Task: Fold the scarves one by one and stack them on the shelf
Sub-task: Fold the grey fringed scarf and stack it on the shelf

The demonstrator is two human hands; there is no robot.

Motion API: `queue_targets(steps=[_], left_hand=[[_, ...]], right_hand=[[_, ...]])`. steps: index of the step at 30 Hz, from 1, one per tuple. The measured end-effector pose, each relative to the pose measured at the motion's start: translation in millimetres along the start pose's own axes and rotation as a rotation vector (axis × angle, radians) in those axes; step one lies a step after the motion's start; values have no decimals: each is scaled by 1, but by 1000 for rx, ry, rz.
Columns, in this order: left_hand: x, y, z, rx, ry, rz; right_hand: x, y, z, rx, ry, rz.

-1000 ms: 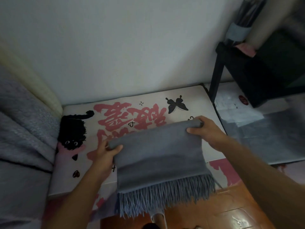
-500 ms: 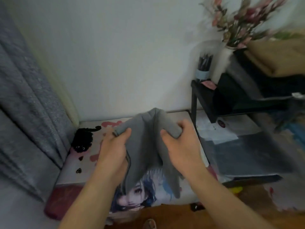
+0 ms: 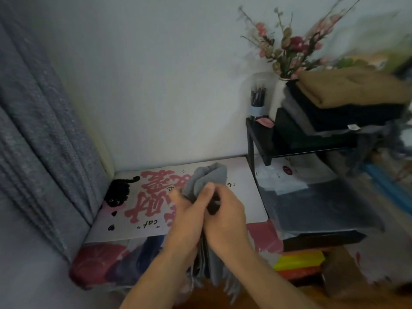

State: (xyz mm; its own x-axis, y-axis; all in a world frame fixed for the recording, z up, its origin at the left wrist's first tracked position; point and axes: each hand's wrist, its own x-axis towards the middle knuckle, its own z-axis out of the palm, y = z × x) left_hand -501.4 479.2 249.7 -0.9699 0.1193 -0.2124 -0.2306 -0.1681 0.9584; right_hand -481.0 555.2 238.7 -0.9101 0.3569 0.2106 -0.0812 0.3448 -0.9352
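Taking the printed mat (image 3: 142,221) on the counter as the landmark: at its left edge hangs a grey curtain (image 3: 38,152), and the black cat print sits at the mat's near-left corner.

Over the middle of the mat, the hands have come together. A second ago they held the grey scarf (image 3: 210,175) spread wide by its top corners; half a second ago they were closing inward; now the left hand (image 3: 185,221) and the right hand (image 3: 225,221) press side by side, fingers curled around the cloth, the two halves gathered between them. A bunched fold stands up above the knuckles, and the rest, with its fringe, hangs down below the wrists in front of the mat's near edge.

That reads as the scarf being doubled across its width, so the fold looks nearly finished.

To the right of the mat stands a black shelf (image 3: 260,139), with a stack of folded scarves (image 3: 347,97) on it, tan on top, beside a vase of flowers (image 3: 289,47). The view has swung up toward it, which suggests stacking comes next.
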Motion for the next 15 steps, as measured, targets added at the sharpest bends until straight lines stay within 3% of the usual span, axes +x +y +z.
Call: queue_targets(steps=[4, 6, 7, 10, 11, 14, 15], left_hand=[[0, 15, -21, 7, -142, 43], [3, 20, -31, 15, -120, 60], [4, 23, -34, 39, -117, 69], [6, 39, -39, 164, -170, 121], [5, 45, -39, 195, -199, 133], [1, 63, -42, 307, -300, 183], [-2, 70, -44, 337, -343, 192]], right_hand=[[-8, -12, -27, 123, -365, -37], [2, -19, -52, 111, -601, -41], [11, -23, -66, 31, -627, -80], [54, -32, -103, -360, -357, -352], [66, -36, -111, -444, -426, -387], [87, -39, -114, -611, -894, -325], [88, -39, -113, -672, -963, -351]])
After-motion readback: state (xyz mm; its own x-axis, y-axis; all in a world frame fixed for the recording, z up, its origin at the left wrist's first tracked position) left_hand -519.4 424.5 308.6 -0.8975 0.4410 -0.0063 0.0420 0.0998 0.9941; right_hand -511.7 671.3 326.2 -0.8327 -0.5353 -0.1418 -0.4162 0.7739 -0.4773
